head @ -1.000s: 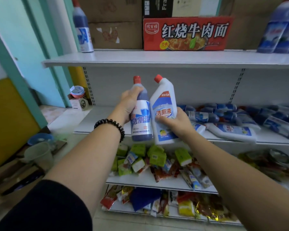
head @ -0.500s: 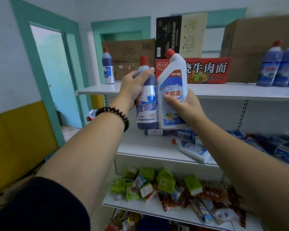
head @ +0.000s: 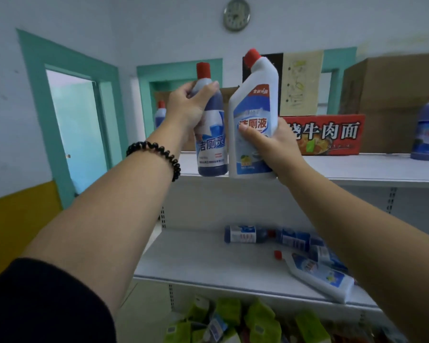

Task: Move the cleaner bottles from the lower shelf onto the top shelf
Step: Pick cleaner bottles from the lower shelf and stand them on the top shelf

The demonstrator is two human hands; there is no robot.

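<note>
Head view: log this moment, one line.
left hand grips blue bottle | right hand grips white bottle | both at top shelf edge, not set down

both arms reach upward, left hand (head: 187, 108) and right hand (head: 273, 147) side by side, fingers curled in grips.

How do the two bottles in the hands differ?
The blue bottle, in the left hand, has a straight neck; the white bottle, in the right hand, has a bent neck. The blue bottle is gripped at its shoulder, the white bottle at its lower half. The white bottle looks wider. Both have red caps and are held about upright.
</note>
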